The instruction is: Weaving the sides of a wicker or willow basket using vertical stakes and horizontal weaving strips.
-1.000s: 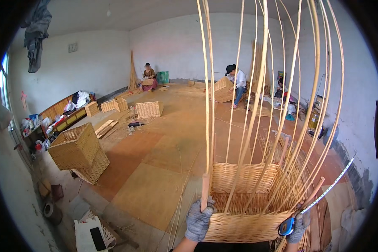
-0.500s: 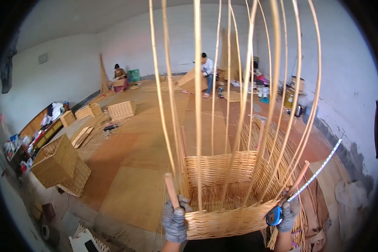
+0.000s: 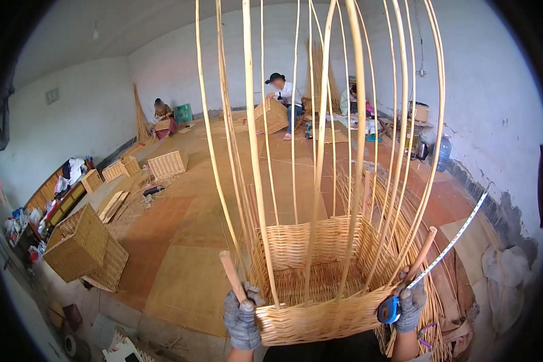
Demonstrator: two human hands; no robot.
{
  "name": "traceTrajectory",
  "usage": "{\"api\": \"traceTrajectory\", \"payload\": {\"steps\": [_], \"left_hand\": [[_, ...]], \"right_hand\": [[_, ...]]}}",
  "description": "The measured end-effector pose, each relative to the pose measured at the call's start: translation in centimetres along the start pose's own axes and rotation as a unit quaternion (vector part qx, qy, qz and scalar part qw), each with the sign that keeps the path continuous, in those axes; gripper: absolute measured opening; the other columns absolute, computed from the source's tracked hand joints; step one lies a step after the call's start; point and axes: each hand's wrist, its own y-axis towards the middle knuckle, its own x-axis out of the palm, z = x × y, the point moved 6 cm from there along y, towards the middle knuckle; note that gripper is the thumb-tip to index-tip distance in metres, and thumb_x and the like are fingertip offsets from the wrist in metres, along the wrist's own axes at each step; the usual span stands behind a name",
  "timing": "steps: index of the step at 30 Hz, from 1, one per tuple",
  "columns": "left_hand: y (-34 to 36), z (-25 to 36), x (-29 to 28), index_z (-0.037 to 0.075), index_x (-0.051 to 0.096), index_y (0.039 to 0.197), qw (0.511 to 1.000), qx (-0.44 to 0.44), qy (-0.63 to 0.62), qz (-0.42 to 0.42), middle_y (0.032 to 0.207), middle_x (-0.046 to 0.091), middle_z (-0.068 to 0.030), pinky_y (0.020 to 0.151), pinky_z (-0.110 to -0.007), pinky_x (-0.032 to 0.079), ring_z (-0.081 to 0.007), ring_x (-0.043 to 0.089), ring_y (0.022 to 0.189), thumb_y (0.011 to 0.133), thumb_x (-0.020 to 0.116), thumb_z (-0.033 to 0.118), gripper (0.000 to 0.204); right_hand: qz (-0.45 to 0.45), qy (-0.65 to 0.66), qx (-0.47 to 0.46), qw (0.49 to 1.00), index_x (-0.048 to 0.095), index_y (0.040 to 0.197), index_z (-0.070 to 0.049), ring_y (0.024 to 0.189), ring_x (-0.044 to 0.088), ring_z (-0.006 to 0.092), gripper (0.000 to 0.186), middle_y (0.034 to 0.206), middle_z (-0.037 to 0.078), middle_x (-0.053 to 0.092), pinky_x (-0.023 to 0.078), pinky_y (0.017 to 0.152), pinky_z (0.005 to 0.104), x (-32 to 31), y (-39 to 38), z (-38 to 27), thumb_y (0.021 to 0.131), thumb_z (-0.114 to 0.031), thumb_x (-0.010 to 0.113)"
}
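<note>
An unfinished wicker basket [image 3: 320, 323] is close in front of me, with long upright willow rods [image 3: 254, 151] rising from its woven walls. My left hand [image 3: 242, 320], in a grey glove, is closed round the basket's near left corner by a wooden peg [image 3: 232, 276]. At the near right corner my right hand [image 3: 411, 311], also gloved, is closed on a blue tape measure [image 3: 389, 309] against the basket's side. Its white blade [image 3: 452, 241] sticks out up and to the right. Another peg [image 3: 425, 247] stands beside that hand. The undersides of both grips are hidden.
Loose willow rods [image 3: 437, 338] lie to the right of the basket. Two joined finished baskets [image 3: 78, 247] are on the floor at left, with a smaller basket [image 3: 168, 165] beyond. Several people [image 3: 285, 96] sit working at the back. A water jug [image 3: 444, 152] stands by the right wall.
The basket and both hands appear slightly further left, and the upright rods have shifted left with them. Both hands keep their hold. A person at the back has their head higher.
</note>
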Motion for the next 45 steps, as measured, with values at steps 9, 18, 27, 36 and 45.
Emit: {"api": "traceTrajectory", "payload": {"steps": [9,18,27,36,45], "left_hand": [[-1.1,0.4,0.4,-0.003,0.05,0.108,1.0,0.016,0.012,0.009,0.089,0.057,-0.0069,0.066,-0.025,0.045,-0.0118,0.054,0.071,0.078,0.066,0.046,0.059],[-0.7,0.4,0.5,-0.002,0.051,0.107,0.999,0.004,0.023,0.021,0.086,0.056,-0.0047,0.067,-0.024,0.043,-0.0098,0.05,0.073,0.077,0.066,0.048,0.061],[-1.0,2.5,2.9,-0.004,0.052,0.112,0.999,-0.044,-0.017,-0.021,0.082,0.058,-0.0045,0.068,-0.024,0.043,-0.0102,0.052,0.074,0.077,0.066,0.049,0.065],[-0.7,-1.6,-0.7,-0.001,0.052,0.113,0.998,-0.055,0.04,-0.002,0.084,0.058,-0.0053,0.067,-0.024,0.042,-0.0099,0.05,0.073,0.085,0.063,0.029,0.042],[-0.4,-11.7,-3.7,0.003,0.054,0.1,0.987,-0.107,0.116,-0.025,0.078,0.052,0.0008,0.065,-0.022,0.039,-0.0085,0.047,0.07,0.092,0.052,0.023,0.021]], "right_hand": [[0.0,-0.008,0.003,1.0,0.044,0.123,0.003,0.073,0.053,0.0091,0.074,0.101,0.006,0.054,0.044,0.064,0.0215,-1.1,-0.4,0.6,0.073,-0.044,0.073],[-0.007,-0.039,-0.018,0.999,0.045,0.124,0.004,0.083,0.051,0.0111,0.072,0.105,0.006,0.052,0.043,0.069,0.0233,-0.7,-0.1,0.4,0.076,-0.045,0.069],[0.009,-0.06,-0.06,0.996,0.05,0.119,0.003,0.075,0.046,0.0077,0.06,0.091,0.002,0.055,0.035,0.068,0.0206,-0.7,1.0,-0.9,0.082,-0.043,0.061],[0.017,-0.063,0.009,0.998,0.052,0.112,0.005,0.079,0.047,0.0116,0.052,0.095,0.006,0.055,0.037,0.07,0.0236,0.8,-2.8,-3.0,0.084,-0.039,0.059],[-0.06,-0.201,0.017,0.978,0.059,0.089,0.006,0.084,0.052,0.0207,0.032,0.111,0.015,0.053,0.042,0.071,0.0326,0.1,-3.7,5.3,0.085,-0.026,0.056]]}}
